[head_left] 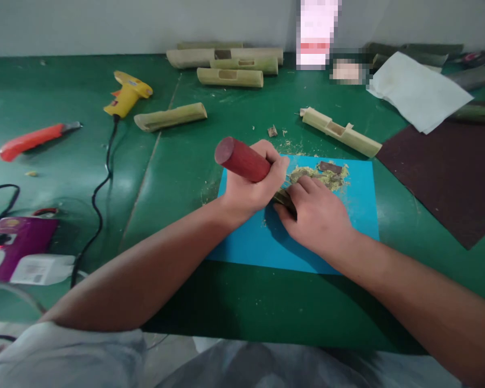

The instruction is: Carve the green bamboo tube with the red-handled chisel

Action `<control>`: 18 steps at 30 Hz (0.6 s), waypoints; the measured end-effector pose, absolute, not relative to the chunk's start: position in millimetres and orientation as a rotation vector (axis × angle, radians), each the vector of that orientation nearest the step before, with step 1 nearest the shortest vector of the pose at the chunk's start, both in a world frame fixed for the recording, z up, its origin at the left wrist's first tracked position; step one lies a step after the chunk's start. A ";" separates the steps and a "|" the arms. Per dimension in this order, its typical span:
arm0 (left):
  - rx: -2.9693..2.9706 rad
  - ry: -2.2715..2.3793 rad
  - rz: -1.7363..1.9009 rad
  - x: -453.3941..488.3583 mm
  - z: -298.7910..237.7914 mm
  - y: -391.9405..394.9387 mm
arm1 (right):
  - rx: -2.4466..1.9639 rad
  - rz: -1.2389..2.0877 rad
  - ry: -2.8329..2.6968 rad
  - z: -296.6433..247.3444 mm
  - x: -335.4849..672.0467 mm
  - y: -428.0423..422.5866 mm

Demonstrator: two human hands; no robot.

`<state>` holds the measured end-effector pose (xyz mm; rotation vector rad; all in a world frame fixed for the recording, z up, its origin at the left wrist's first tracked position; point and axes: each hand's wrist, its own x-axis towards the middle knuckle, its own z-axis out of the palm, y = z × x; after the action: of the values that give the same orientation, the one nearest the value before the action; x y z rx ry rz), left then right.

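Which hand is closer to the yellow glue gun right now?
Left. The left hand, gripping a red handle, is right of the glue gun and nearer the person; the right hand, holding a bamboo piece, is farther right.

Your light is dim and soft, apparently from beyond your bare left hand (254, 175) and bare right hand (325, 210), which shadow the flat bright-blue sheet (250, 245) on your near side. Left of them, the glossy green tabletop (73, 97) has a pale sheen. Beyond them, an upright pink-and-white rectangle (317, 32) is coarsely pixelated, while your pale grey fabric sleeve (76, 353), nearer you, looks blurred.
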<state>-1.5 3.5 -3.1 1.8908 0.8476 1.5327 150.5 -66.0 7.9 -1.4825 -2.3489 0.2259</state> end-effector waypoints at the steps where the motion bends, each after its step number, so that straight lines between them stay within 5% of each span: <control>1: 1.872 0.859 1.539 -0.2 -3.4 3.6 | -1.493 0.230 -2.335 7.4 150.8 -66.0; 18: 1.662 0.839 1.669 0.3 -2.0 0.5 | -1.442 0.338 -2.316 6.6 140.0 -68.2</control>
<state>0.3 0.5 -2.0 1.6621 0.8388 1.6687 140.0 -68.2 6.6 -1.4422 -2.3164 0.3379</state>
